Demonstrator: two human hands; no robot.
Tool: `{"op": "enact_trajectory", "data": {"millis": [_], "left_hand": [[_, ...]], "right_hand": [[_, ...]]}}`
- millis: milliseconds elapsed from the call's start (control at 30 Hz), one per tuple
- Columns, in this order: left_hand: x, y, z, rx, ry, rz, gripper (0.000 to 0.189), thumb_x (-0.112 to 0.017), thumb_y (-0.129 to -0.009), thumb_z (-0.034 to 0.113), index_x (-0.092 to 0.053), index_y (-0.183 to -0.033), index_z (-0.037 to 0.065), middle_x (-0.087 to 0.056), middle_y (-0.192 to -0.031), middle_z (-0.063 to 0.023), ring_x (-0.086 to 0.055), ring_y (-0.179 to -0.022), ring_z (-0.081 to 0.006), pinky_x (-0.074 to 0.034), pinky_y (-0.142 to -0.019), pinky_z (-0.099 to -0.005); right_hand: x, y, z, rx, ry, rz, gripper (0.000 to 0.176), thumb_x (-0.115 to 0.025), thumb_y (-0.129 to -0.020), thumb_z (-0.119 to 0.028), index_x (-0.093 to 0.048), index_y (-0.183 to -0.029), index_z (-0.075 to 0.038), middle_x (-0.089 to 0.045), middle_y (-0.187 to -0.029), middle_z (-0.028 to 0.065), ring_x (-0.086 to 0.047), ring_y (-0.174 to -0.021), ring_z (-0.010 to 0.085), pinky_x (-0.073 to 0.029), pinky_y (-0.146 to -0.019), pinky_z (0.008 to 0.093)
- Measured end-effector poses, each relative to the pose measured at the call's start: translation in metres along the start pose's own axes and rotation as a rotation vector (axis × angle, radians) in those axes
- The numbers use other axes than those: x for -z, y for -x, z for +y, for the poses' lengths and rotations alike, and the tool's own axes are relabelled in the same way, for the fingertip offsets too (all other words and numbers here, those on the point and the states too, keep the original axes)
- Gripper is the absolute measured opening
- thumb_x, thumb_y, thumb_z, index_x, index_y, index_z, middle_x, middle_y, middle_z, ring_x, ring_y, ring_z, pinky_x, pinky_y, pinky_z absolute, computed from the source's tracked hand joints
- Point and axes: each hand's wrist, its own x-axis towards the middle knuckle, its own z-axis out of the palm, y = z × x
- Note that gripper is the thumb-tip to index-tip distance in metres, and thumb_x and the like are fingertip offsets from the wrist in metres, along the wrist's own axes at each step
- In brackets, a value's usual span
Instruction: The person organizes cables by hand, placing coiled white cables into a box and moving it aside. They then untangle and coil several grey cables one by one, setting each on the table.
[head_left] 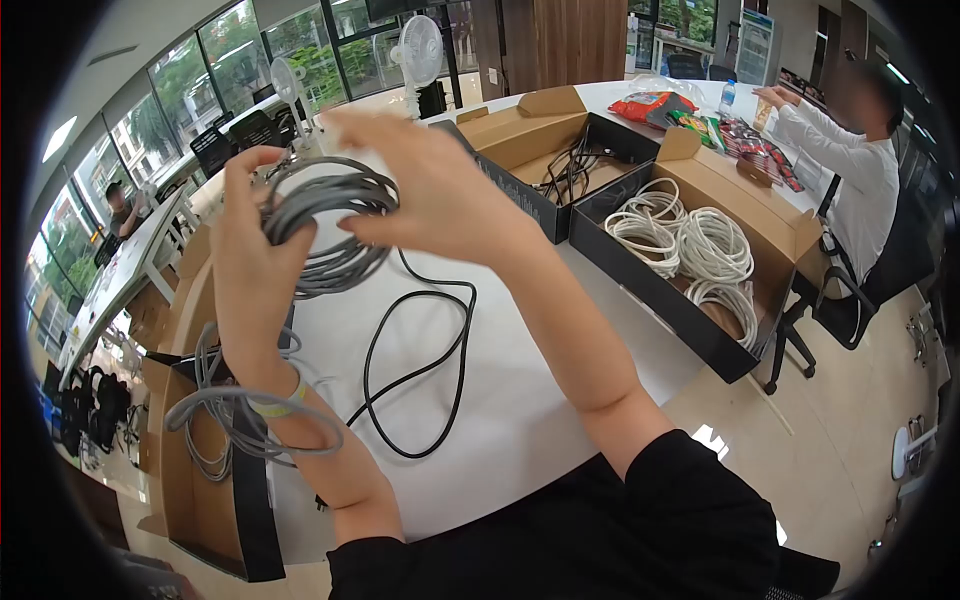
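A coil of grey cable [335,235] is held up over the white table [520,400]. My left hand [255,240] is closed around the coil's left side, thumb in front. My right hand [435,185] is at its right side, thumb against the loops; its upper fingers are blurred by motion and seem curved over the coil. Loose loops of grey cable [250,430] hang around my left wrist and forearm, over an open box [205,500] at the left. A black cable [465,350] lies in loose loops on the table below my hands.
One open box [665,300] contains coiled white cables [715,245]. Behind it, another box [545,215] holds dark cables [575,170]. Snack bags [655,108] and a water bottle [727,97] stand farther back. A seated person in white [865,190] is at the right.
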Motion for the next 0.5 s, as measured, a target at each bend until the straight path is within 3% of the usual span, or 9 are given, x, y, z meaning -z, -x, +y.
{"op": "enact_trajectory", "data": {"millis": [33, 100, 167, 233, 267, 367, 400, 433, 500], "left_hand": [[-0.004, 0.001, 0.006, 0.003, -0.004, 0.008, 0.045, -0.056, -0.064, -0.002, -0.044, -0.106, 0.007, -0.054, -0.063, -0.0067, -0.051, -0.058, -0.0127, -0.039, -0.056, -0.0259], [-0.011, 0.004, 0.016, -0.006, -0.058, 0.006, 0.046, -0.056, -0.065, -0.002, -0.043, -0.107, 0.008, -0.053, -0.061, -0.0072, -0.048, -0.055, -0.014, -0.038, -0.054, -0.0251], [-0.009, 0.004, 0.023, -0.001, -0.082, -0.03, 0.048, -0.059, -0.064, 0.0, -0.042, -0.108, 0.008, -0.051, -0.059, -0.007, -0.05, -0.054, -0.015, -0.039, -0.054, -0.0265], [-0.008, 0.004, 0.026, 0.063, -0.079, -0.117, 0.051, -0.059, -0.067, 0.002, -0.041, -0.114, 0.008, -0.06, -0.083, -0.0057, -0.054, -0.071, -0.0117, -0.041, -0.065, -0.0231], [-0.009, 0.003, 0.025, 0.064, -0.08, -0.121, 0.051, -0.059, -0.067, 0.002, -0.041, -0.114, 0.008, -0.06, -0.083, -0.0057, -0.054, -0.071, -0.0117, -0.041, -0.065, -0.0231], [-0.008, 0.0, 0.01, -0.174, 0.158, 0.007, 0.054, -0.067, -0.067, 0.012, -0.041, -0.114, 0.003, -0.055, -0.091, -0.01, -0.055, -0.068, -0.0184, -0.044, -0.061, -0.0286], [-0.002, -0.002, 0.004, -0.222, -0.094, 0.081, 0.059, -0.069, -0.068, 0.017, -0.039, -0.117, 0.003, -0.052, -0.099, -0.0104, -0.054, -0.07, -0.0187, -0.045, -0.063, -0.0294], [0.001, -0.001, 0.001, -0.268, -0.344, 0.156, 0.064, -0.071, -0.068, 0.023, -0.038, -0.119, 0.002, -0.05, -0.106, -0.0108, -0.054, -0.072, -0.0189, -0.045, -0.065, -0.0301], [0.005, 0.004, 0.005, -0.244, -0.442, 0.206, 0.066, -0.074, -0.065, 0.03, -0.044, -0.117, 0.002, -0.054, -0.098, -0.011, -0.055, -0.074, -0.0176, -0.044, -0.069, -0.03]], "right_hand": [[-0.003, 0.002, -0.001, 0.006, -0.007, -0.003, 0.041, -0.07, -0.061, -0.016, -0.055, -0.098, -0.002, -0.061, -0.079, 0.0121, -0.058, -0.067, 0.0288, -0.045, -0.066, 0.0321], [-0.014, 0.006, -0.001, -0.193, -0.006, -0.128, 0.04, -0.069, -0.06, -0.012, -0.053, -0.094, -0.002, -0.06, -0.076, 0.013, -0.057, -0.066, 0.0308, -0.045, -0.062, 0.0332], [-0.013, 0.005, 0.004, -0.178, 0.0, -0.066, 0.03, -0.067, -0.06, -0.009, -0.054, -0.085, -0.002, -0.058, -0.07, 0.0143, -0.056, -0.061, 0.0299, -0.044, -0.055, 0.0327], [-0.006, 0.001, 0.001, -0.188, 0.02, -0.019, 0.023, -0.066, -0.06, -0.008, -0.055, -0.079, -0.003, -0.056, -0.064, 0.0141, -0.054, -0.057, 0.0292, -0.042, -0.051, 0.0314], [-0.006, 0.001, 0.004, -0.145, 0.024, 0.063, 0.019, -0.066, -0.06, -0.006, -0.055, -0.075, -0.003, -0.053, -0.061, 0.0125, -0.052, -0.052, 0.0242, -0.04, -0.049, 0.0281], [-0.004, 0.0, 0.003, -0.233, -0.076, 0.188, 0.019, -0.066, -0.061, -0.004, -0.055, -0.076, -0.002, -0.053, -0.06, 0.0086, -0.05, -0.052, 0.0151, -0.039, -0.05, 0.0253], [-0.007, -0.001, 0.004, -0.344, -0.191, 0.244, 0.019, -0.067, -0.063, -0.004, -0.055, -0.077, -0.001, -0.053, -0.06, 0.0045, -0.047, -0.056, 0.0082, -0.038, -0.051, 0.0231], [-0.009, -0.001, 0.004, -0.349, -0.186, 0.25, 0.019, -0.067, -0.063, -0.004, -0.055, -0.077, -0.001, -0.053, -0.06, 0.0045, -0.047, -0.056, 0.0082, -0.038, -0.051, 0.0231], [-0.014, 0.0, 0.004, -0.388, -0.256, 0.294, 0.018, -0.067, -0.065, -0.005, -0.056, -0.078, 0.0, -0.053, -0.062, 0.0026, -0.048, -0.058, 0.0068, -0.038, -0.052, 0.0222]]}}
